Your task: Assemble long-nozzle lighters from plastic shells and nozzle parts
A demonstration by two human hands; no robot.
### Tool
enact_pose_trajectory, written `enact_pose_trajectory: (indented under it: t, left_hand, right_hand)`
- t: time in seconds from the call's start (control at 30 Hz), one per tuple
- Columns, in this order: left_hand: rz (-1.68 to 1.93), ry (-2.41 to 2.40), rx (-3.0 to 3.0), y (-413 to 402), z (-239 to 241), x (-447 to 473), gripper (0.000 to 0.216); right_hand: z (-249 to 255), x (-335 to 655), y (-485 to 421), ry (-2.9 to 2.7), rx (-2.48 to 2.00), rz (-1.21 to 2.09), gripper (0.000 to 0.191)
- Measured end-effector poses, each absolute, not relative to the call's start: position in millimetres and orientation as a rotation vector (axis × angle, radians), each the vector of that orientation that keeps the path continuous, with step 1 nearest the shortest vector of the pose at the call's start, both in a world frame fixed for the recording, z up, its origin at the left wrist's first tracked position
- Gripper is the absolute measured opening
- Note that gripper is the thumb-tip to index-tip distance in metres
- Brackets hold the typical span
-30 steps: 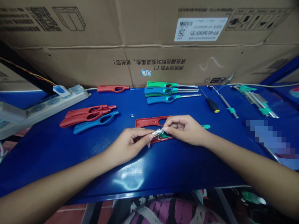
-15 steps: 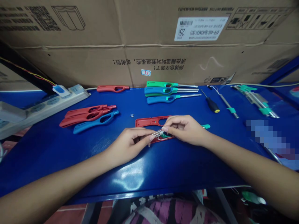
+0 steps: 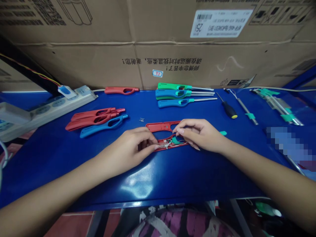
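Observation:
A red lighter shell half (image 3: 156, 147) lies in front of me with a clear tank, a pale valve piece (image 3: 168, 144), thin white wire and a green trigger (image 3: 175, 141) in it. My left hand (image 3: 134, 144) grips its left end, thumb against the tank; its fingertips are partly hidden. Over the right end, my right hand (image 3: 199, 135) has thumb and forefinger pressed together; what they hold, if anything, is too small to make out. The matching red shell half (image 3: 158, 126) lies just behind, partly under that hand. A green tip (image 3: 223, 133) shows beyond my right wrist.
Red handles (image 3: 92, 119) and a blue handle (image 3: 105, 126) lie left, near small screws (image 3: 142, 119) and a power strip (image 3: 53, 108). Lighters with metal tubes (image 3: 174, 103) lie at the back. A screwdriver (image 3: 229, 109) and metal tubes (image 3: 283, 107) lie right. Cardboard (image 3: 103, 65) stands behind.
The tank and valve piece, raised and tilted between both hands before, now lie lower in the red shell half. My right fingers have come off the valve piece. The view has shifted slightly.

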State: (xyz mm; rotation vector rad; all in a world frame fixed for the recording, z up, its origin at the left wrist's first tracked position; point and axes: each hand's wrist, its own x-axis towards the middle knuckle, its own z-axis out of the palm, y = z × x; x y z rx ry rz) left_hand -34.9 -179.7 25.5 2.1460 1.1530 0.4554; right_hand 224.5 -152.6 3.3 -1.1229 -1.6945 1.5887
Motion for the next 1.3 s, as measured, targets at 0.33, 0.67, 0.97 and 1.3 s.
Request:
enact_pose_trajectory:
  t: [0.33,0.67,0.97,1.3]
  left_hand:
    - [0.435,1.072,2.315,-183.5,21.4,-34.8,0.017]
    - [0.389,1.051,2.540,-188.5,16.7,-36.7,0.026]
    - [0.373,1.083,2.437,-190.4,18.3,-34.5,0.024]
    - [0.490,1.074,2.196,-177.5,18.6,-35.1,0.017]
  right_hand:
    - [5.4,223.7,-153.6,-1.674,-1.119,1.613,0.034]
    - [3.6,224.1,-153.5,-1.711,-1.072,1.591,0.030]
    - [6.4,228.0,-159.2,-2.131,-0.898,1.095,0.016]
    - [15.8,237.5,-162.7,-2.589,-0.536,0.609,0.034]
